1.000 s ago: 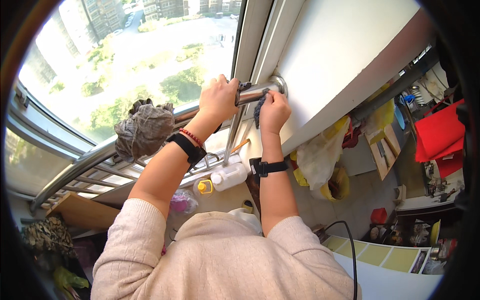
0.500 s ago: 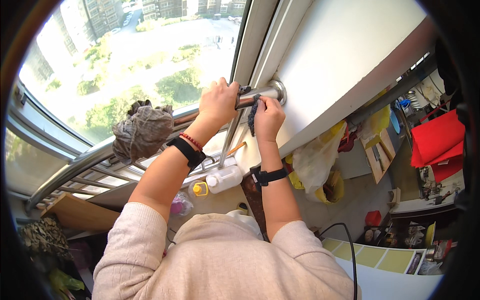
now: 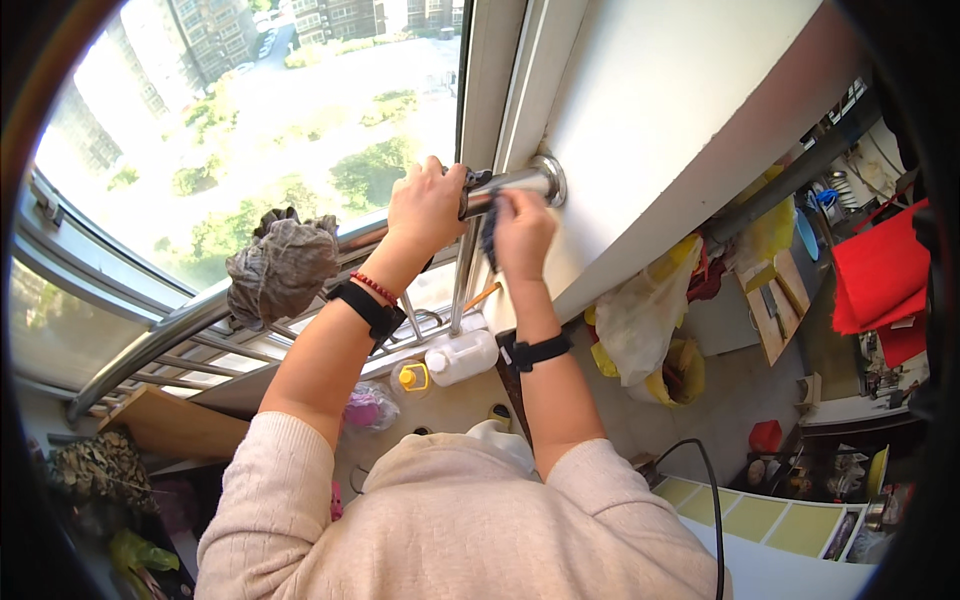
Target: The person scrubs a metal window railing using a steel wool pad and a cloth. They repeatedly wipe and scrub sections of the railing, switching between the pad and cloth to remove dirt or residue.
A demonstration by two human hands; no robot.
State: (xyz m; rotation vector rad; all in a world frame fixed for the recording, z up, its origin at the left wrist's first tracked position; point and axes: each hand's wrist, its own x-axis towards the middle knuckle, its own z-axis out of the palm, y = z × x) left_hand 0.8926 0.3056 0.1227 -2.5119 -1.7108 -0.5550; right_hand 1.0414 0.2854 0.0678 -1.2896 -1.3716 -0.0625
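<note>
A shiny metal handrail (image 3: 520, 186) runs along the window and meets the white wall at a round flange (image 3: 553, 180). My left hand (image 3: 425, 208) is closed round this rail, with a bit of dark cloth (image 3: 474, 178) showing past its fingers. Close to the flange, my right hand (image 3: 525, 232) pinches a dark blue-grey rag (image 3: 489, 238) against the rail. The rag's loose end hangs below, and motion blurs its upper part. Farther left, a crumpled grey-brown cloth (image 3: 283, 265) is draped over the rail.
Below the rail stand a white plastic jug (image 3: 462, 357) and a clear bottle with a yellow cap (image 3: 410, 377). Plastic bags (image 3: 645, 335) hang beyond the wall's edge at right. A red cloth (image 3: 880, 270) lies farther right. A black cable (image 3: 712, 490) loops beside my right side.
My right hand has shifted slightly left and down along the rail with the rag, away from the flange. My left hand keeps its hold. The whole view has moved a little.
</note>
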